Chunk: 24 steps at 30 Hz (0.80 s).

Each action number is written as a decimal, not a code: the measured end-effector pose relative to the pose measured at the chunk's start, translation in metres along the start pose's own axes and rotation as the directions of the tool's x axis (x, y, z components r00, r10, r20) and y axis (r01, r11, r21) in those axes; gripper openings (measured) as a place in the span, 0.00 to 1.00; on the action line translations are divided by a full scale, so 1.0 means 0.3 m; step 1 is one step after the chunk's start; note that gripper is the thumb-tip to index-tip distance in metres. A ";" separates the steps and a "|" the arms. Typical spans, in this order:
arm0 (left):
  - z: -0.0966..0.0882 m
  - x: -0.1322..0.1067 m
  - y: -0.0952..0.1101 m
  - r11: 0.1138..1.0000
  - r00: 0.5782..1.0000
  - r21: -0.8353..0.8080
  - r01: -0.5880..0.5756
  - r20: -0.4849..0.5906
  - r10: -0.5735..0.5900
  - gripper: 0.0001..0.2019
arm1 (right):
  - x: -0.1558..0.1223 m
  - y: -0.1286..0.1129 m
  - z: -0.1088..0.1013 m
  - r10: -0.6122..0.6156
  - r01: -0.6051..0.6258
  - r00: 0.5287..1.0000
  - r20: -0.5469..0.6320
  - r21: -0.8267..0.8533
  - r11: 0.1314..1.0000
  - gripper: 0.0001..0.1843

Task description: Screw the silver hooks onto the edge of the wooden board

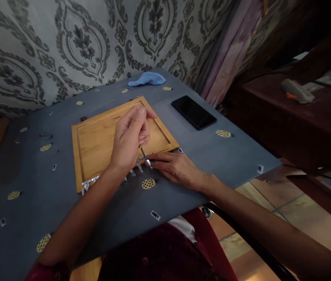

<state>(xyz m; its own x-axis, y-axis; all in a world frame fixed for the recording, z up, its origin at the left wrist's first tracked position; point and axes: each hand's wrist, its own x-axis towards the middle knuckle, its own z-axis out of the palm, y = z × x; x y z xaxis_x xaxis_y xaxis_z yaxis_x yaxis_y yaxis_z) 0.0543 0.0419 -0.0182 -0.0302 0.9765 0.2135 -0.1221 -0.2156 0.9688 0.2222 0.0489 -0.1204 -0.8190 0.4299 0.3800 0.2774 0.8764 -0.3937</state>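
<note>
On the table lies a wooden board with a raised frame [98, 148], like a small panel. A metal hook rail [139, 167] with several silver hooks runs along its near edge, partly hidden behind my left forearm. My left hand [131, 134] is closed around a screwdriver [142, 151]; the handle is mostly hidden in the fist. The thin shaft points down at the rail's right part. Flat and low, my right hand [179, 168] reaches in from the right, its fingertips gripping the rail beside the screwdriver's tip.
Behind the board a blue cloth [147, 79] lies crumpled near the wall. A black phone [193, 112] rests right of the board. Small dark metal pieces [46, 136] lie to the left on the grey patterned tablecloth [118, 226]. A brush-like object [297, 91] sits on a dark side table.
</note>
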 end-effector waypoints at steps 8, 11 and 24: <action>-0.025 0.002 0.001 1.000 0.985 -0.029 0.008 0.174 -0.002 0.16 | -0.001 0.002 0.003 -0.018 0.018 0.999 -0.040 -0.002 1.000 0.17; -0.019 -0.008 -0.002 0.998 1.000 0.053 -0.029 0.002 0.029 0.20 | -0.001 0.001 0.004 -0.006 0.006 1.000 -0.016 0.004 1.000 0.17; -0.050 -0.016 0.007 0.965 0.991 0.238 -0.113 0.100 0.092 0.22 | -0.004 0.004 0.007 0.006 -0.006 1.000 -0.001 0.000 1.000 0.18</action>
<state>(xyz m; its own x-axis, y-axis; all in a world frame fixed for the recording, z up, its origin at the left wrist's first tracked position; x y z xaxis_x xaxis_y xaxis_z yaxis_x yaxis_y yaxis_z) 0.0392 0.0369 -0.0192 0.0578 0.9480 0.3129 0.1218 -0.3178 0.9403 0.2224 0.0491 -0.1231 -0.8167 0.4352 0.3789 0.2822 0.8740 -0.3956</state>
